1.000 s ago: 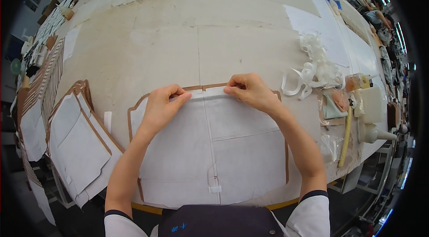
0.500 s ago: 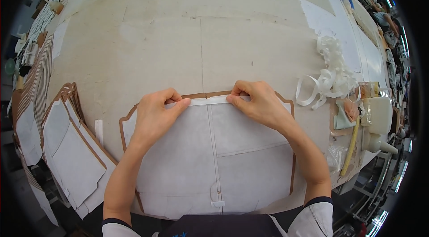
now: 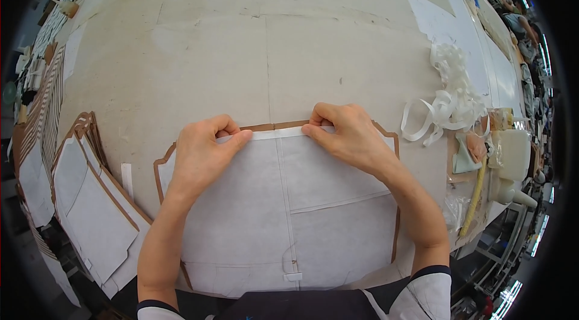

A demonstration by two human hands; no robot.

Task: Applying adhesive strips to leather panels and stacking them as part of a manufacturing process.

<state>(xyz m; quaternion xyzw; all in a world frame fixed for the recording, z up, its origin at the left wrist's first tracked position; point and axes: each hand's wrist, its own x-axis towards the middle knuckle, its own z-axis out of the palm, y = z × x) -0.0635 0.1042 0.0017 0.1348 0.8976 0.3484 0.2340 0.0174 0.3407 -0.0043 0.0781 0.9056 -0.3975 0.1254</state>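
Observation:
A garment panel (image 3: 235,217) lies flat in front of me, white lining side up, with brown fabric showing along its edges and a seam down its middle. Along its far edge runs a narrow white tape strip (image 3: 277,133). My left hand (image 3: 208,148) pinches the tape and panel edge left of the center seam, thumb against forefinger. To the right of the seam, my right hand (image 3: 344,139) pinches the same strip in a like grip. Between the two hands the strip is stretched straight. What lies under the fingers is hidden.
Stacked brown-edged white panels (image 3: 93,205) lie at the left, beside striped fabric (image 3: 39,121). A loose heap of white tape (image 3: 449,100) sits at the right. Nearby are a white plastic bottle (image 3: 514,154) and a yellow stick-like piece (image 3: 473,202). Other people appear at the far corners.
The white strip between my hands looks narrower and straighter against the far edge. Both hands keep their pinch, and the view has shifted slightly.

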